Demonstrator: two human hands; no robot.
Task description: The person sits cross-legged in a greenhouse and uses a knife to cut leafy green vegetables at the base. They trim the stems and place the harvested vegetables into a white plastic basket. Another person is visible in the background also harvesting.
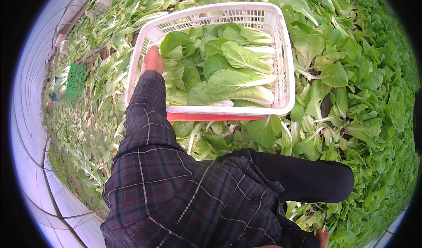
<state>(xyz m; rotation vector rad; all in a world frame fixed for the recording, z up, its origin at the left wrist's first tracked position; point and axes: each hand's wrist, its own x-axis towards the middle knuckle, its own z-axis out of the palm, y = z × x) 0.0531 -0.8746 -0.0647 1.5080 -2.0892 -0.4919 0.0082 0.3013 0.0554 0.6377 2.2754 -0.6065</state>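
Observation:
My left hand (153, 61) reaches to the left end of a white plastic crate (211, 109), beside its wall and against the leaves. Its fingers are mostly hidden, so its grip cannot be made out. Inside the crate, heads of leafy bok choy-like greens (240, 58) lie in layers, many with their white stems toward the right wall. At the lower right, past my bent knee, my right hand (323, 237) holds the pale handle of what looks like a small sickle (325, 219). Its thin dark blade points into the plants.
Standing greens (379, 122) grow densely on the right. Cut or flattened leaves (99, 122) cover the ground to the left. A green crate (75, 81) with vegetables and another white crate (103, 1) stand farther off. Plastic greenhouse sheeting (29, 116) curves along the left. Something red (214, 117) shows under the near rim.

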